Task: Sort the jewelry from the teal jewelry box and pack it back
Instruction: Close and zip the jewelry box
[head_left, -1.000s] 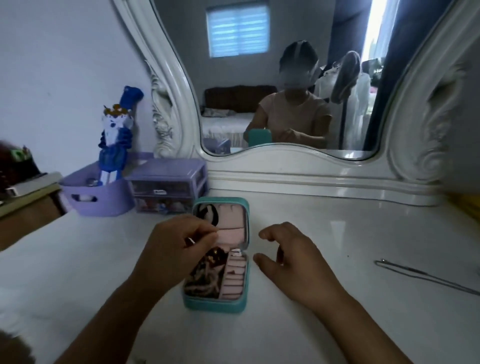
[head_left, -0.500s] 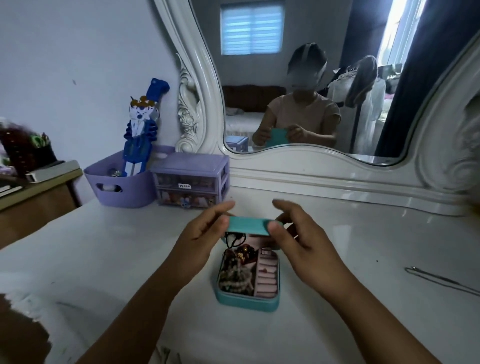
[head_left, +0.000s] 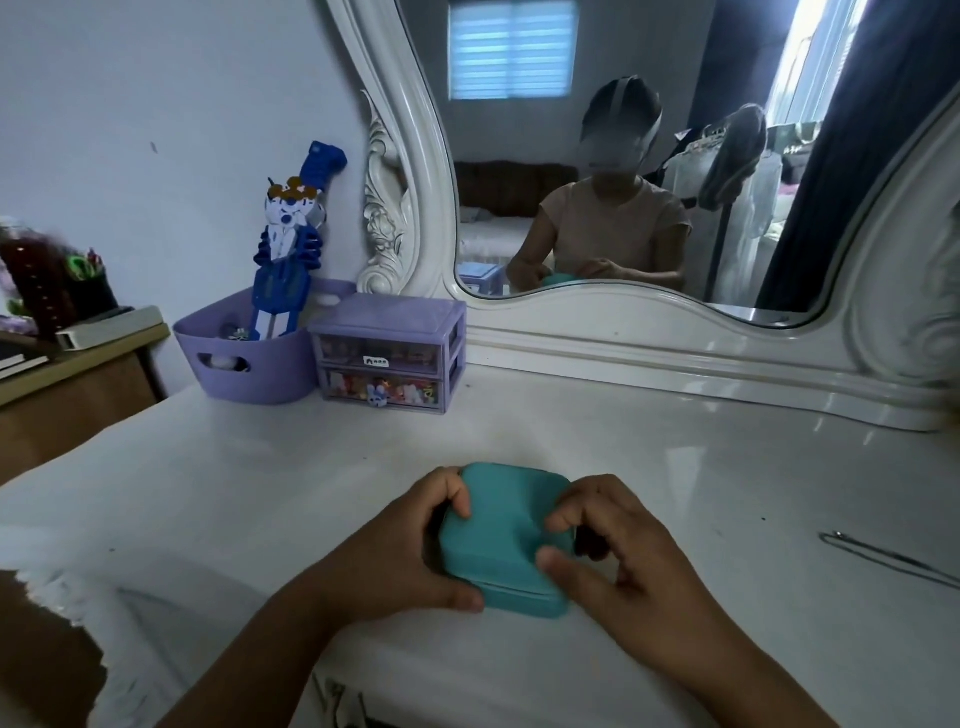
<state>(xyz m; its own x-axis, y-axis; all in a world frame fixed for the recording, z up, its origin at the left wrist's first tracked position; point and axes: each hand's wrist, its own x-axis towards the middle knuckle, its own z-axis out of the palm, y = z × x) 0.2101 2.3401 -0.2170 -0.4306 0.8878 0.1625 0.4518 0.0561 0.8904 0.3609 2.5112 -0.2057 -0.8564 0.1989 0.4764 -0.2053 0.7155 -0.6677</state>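
You had open surface (head_left: 649, 457) on every side of the box (head_left: 506, 540), which sat shut near the front edge with both hands (head_left: 395, 551) wrapped round its sides. To your right the way was bare until the thin chain (head_left: 893, 558) lying well apart near the edge. Straight ahead, nothing stood between the box and the mirror's base (head_left: 675, 358). Back-left was crowded: the drawer unit (head_left: 387, 353) and the basket (head_left: 244, 358) stood side by side, touching, against the wall, with a tall blue toy (head_left: 291, 249) rising out of the basket. Left of them the surface lay free.
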